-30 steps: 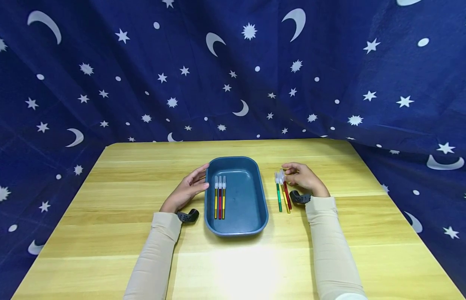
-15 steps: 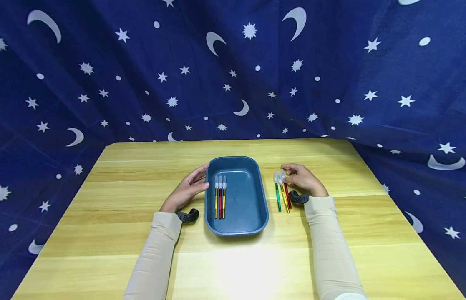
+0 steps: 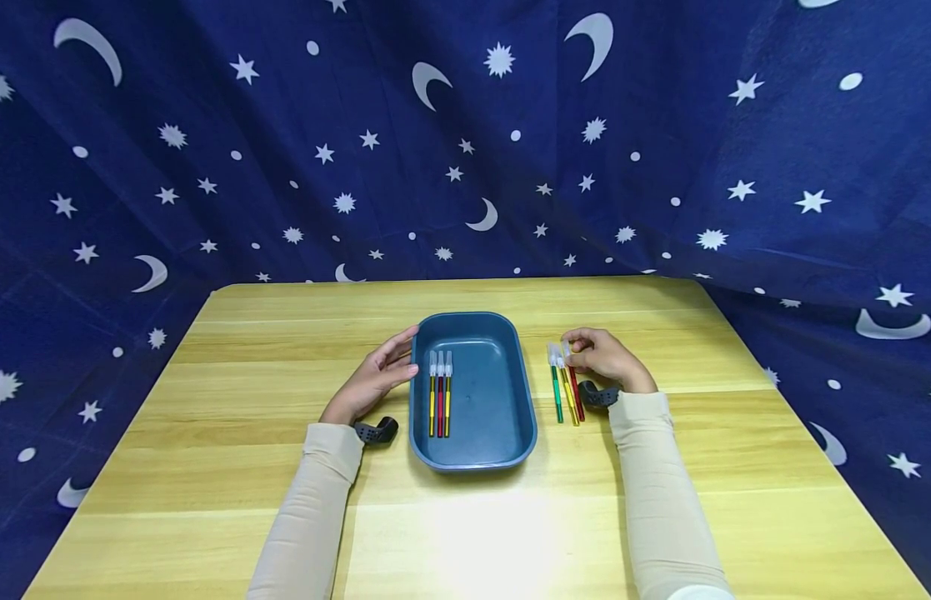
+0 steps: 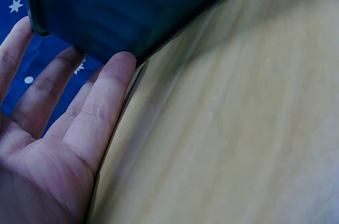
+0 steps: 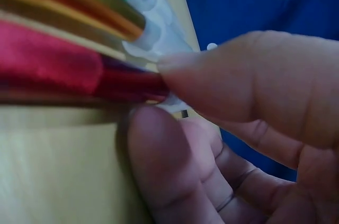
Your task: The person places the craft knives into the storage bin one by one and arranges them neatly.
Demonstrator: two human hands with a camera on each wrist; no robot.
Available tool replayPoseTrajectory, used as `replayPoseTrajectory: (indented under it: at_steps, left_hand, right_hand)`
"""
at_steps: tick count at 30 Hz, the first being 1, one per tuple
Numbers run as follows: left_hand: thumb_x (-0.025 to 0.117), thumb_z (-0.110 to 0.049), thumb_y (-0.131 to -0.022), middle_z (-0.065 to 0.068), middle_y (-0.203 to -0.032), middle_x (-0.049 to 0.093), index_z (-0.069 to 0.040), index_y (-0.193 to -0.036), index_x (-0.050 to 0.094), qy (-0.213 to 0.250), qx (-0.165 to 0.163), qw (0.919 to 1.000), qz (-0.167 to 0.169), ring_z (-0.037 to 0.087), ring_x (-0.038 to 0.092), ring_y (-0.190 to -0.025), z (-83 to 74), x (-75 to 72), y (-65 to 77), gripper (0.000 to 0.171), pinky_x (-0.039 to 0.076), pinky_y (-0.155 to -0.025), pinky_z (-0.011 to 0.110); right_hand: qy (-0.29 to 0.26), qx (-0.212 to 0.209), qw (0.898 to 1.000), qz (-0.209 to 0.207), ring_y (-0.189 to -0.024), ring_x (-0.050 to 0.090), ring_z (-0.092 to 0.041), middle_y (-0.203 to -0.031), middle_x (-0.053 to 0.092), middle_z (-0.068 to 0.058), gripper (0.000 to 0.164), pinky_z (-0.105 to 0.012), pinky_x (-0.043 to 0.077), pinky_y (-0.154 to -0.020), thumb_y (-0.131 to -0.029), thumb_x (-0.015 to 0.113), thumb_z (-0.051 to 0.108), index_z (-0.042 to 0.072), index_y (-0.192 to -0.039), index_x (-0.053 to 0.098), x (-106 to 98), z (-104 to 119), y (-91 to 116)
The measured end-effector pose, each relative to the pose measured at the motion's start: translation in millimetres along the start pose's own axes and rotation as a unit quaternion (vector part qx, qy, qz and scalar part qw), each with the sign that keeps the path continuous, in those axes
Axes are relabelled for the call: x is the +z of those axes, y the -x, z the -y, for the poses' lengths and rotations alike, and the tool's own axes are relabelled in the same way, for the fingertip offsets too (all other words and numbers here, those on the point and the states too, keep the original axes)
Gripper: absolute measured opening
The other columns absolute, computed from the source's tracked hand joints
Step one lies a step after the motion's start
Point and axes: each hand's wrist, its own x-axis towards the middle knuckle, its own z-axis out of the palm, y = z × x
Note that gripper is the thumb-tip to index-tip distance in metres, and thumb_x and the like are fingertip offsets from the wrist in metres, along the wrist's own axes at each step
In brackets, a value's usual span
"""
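My right hand (image 3: pixel 609 360) pinches a red craft knife (image 3: pixel 577 396) near its clear cap, thumb on one side and index finger on the other in the right wrist view. Close beside it lie a gold craft knife (image 3: pixel 568 398) and a green one, also capped. My left hand (image 3: pixel 371 379) touches the left wall of a blue tray (image 3: pixel 498 400) with outstretched fingers; the left wrist view shows the fingertips (image 4: pixel 121 64) at the tray's outer side. Inside the tray, at its left, three capped craft knives stand in a row: gold, a red one (image 3: pixel 439 408), gold.
The tray rests mid-way across a light wooden table (image 3: pixel 232 467). A dark blue curtain (image 3: pixel 465 108) with moons and stars hangs behind the far edge and round both sides. A black wrist camera (image 3: pixel 598 395) sits close to the knives on the right.
The red craft knife in my right hand has shifted very slightly, a small gap opening between it and the gold one. My left hand and the tray have stayed put.
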Motion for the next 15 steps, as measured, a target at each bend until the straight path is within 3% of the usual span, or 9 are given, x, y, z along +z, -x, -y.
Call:
replayPoseTrajectory:
  at_steps: [7, 15]
  left_hand:
    - [0.059, -0.002, -0.109, 0.023, -0.175, 0.025, -0.012, -0.174, 0.024, -0.005, -0.002, 1.0000, 0.002, 0.046, 0.026, -0.160, 0.4, -0.2, -0.4, 0.074, 0.044, -0.120, 0.037]
    - [0.060, -0.003, -0.109, 0.022, -0.175, 0.025, -0.011, -0.174, 0.024, -0.004, -0.004, 1.0000, 0.000, 0.045, 0.026, -0.160, 0.6, 0.2, -0.3, 0.074, 0.045, -0.119, 0.035]
  right_hand:
    - [-0.024, -0.007, 1.000, 0.011, -0.086, 0.059, -0.015, -0.110, 0.055, -0.019, 0.048, -0.023, 0.057, -0.070, -0.099, 0.061, -0.010, -0.022, -0.143, 0.046, -2.2, 0.0, 1.6]
    - [-0.037, -0.004, 0.999, 0.014, -0.086, 0.059, -0.017, -0.125, 0.055, -0.029, 0.051, -0.026, 0.056, -0.070, -0.104, 0.057, -0.008, -0.017, -0.152, 0.042, -4.5, 3.1, 3.9]
